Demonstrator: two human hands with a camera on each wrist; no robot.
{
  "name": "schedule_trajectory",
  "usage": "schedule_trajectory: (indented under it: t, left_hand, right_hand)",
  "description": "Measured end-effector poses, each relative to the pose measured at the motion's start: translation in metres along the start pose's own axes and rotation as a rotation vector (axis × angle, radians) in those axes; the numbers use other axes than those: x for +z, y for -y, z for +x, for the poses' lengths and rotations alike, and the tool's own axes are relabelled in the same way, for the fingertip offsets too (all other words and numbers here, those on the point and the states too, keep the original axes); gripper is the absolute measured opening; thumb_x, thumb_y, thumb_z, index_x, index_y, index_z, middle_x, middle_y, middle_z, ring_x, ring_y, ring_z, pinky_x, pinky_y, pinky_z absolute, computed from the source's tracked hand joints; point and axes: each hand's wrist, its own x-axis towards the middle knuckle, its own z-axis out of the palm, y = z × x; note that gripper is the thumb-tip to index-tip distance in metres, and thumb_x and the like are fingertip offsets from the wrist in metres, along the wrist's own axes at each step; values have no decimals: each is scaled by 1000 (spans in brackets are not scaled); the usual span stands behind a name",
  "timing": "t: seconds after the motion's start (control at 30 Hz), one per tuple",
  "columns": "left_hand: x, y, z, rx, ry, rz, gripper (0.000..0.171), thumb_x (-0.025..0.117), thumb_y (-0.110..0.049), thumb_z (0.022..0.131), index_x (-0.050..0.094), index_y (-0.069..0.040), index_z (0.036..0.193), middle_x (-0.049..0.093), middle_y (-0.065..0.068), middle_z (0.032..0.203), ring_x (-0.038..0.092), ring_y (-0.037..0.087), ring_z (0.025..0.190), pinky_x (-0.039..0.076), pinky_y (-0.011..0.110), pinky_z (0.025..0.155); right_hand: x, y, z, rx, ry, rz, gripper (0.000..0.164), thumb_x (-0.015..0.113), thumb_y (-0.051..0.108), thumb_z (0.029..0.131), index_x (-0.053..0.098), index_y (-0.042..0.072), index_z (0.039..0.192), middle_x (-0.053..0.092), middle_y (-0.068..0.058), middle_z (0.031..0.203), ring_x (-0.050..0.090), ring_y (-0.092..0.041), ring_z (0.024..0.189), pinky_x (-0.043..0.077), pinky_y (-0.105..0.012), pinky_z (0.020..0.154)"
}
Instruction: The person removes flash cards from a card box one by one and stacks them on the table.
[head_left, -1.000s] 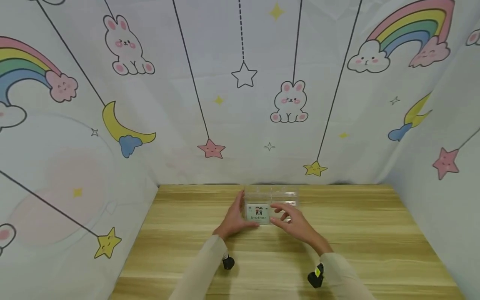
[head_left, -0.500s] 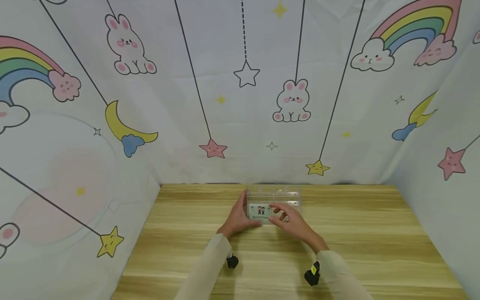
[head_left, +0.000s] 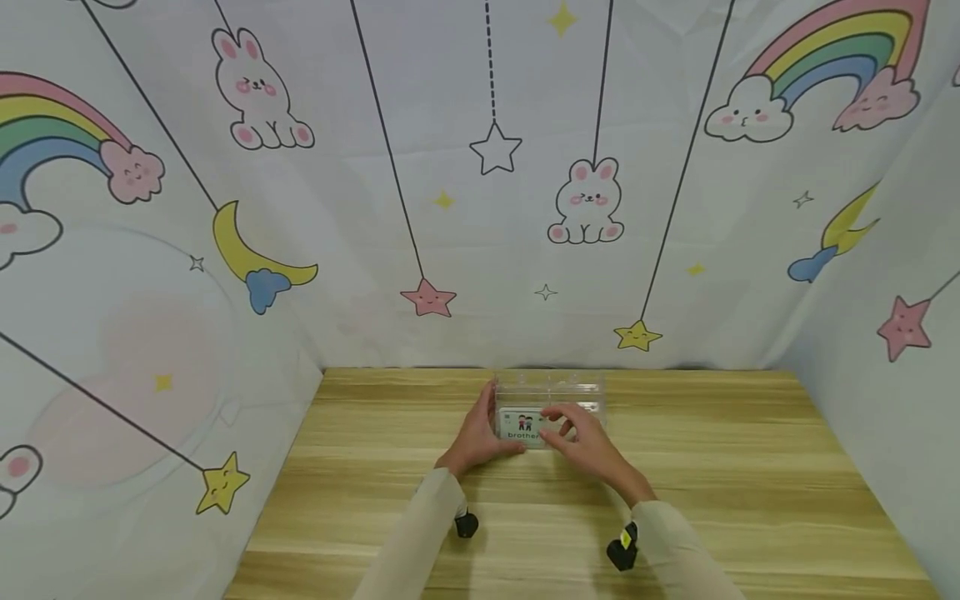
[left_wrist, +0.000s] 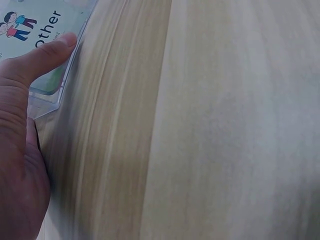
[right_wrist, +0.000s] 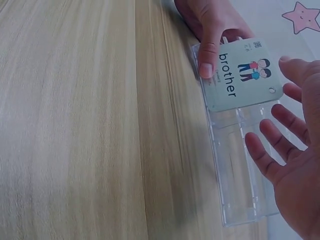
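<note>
A pale green flash card [head_left: 522, 427] printed "brother" with two cartoon figures lies face up in the left front part of a clear plastic box [right_wrist: 240, 170] with compartments. My left hand [head_left: 474, 435] grips the box by its left side, the thumb along the front edge beside the card. At the card's right edge is my right hand [head_left: 587, 442], its fingers spread and loosely bent. In the right wrist view that thumb comes close to the card's corner; whether it touches cannot be made out. The left fingertips are mostly hidden behind the box.
The box stands on a wood-grain table [head_left: 720, 483] near its back edge. Behind and at both sides hangs a white curtain [head_left: 360, 200] with printed rabbits, stars and rainbows. A black wrist camera [head_left: 622, 548] sits on the right forearm.
My right hand has shifted slightly left, so its fingertips now overlap the card's right edge. The left hand keeps its hold on the box. The head view has drifted a little.
</note>
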Motion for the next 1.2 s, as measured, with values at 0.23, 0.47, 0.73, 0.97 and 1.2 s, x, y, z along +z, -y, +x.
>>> schedule_trajectory:
  t: [0.23, 0.47, 0.73, 0.97, 1.2]
  left_hand:
    - [1, 1, 0, -20, 3, -10, 133, 100, -28, 70, 10, -17, 167, 32, 12, 166, 35, 24, 151, 32, 37, 122]
    - [-1, 0, -1, -1, -1, -16, 132, 100, -29, 70, 10, -16, 167, 33, 13, 166, 37, 27, 149, 33, 41, 122]
    - [-2, 2, -1, -5, 0, -16, 133, 99, -32, 71, 10, -18, 167, 33, 12, 166, 38, 26, 149, 33, 40, 121]
    - [-1, 0, -1, 8, -7, -24, 134, 100, -25, 70, 9, -14, 167, 34, 13, 165, 38, 27, 149, 34, 41, 122]
    - [-2, -6, -3, -6, -8, -11, 132, 100, -23, 71, 10, -14, 167, 34, 14, 165, 39, 27, 149, 34, 40, 121]
  right_hand:
    - [5, -2, 0, -50, -69, -10, 30, 78, 20, 96, 71, 9, 123, 66, -4, 112, 62, -14, 86, 57, -31, 72]
    - [7, -1, -1, -84, -94, 4, 28, 78, 18, 95, 73, 7, 121, 68, -5, 111, 61, -16, 85, 57, -30, 71]
    - [13, -3, 3, -49, -72, 57, 20, 78, 11, 95, 71, 11, 114, 68, -3, 108, 64, -16, 85, 58, -26, 67]
    - [17, -5, 7, -97, -64, 33, 11, 75, 5, 96, 73, 10, 105, 70, -3, 106, 64, -17, 87, 60, -27, 69]
    - [16, 0, 9, -98, -90, -7, 13, 74, 1, 95, 76, 7, 107, 73, -3, 106, 63, -17, 87, 59, -26, 67]
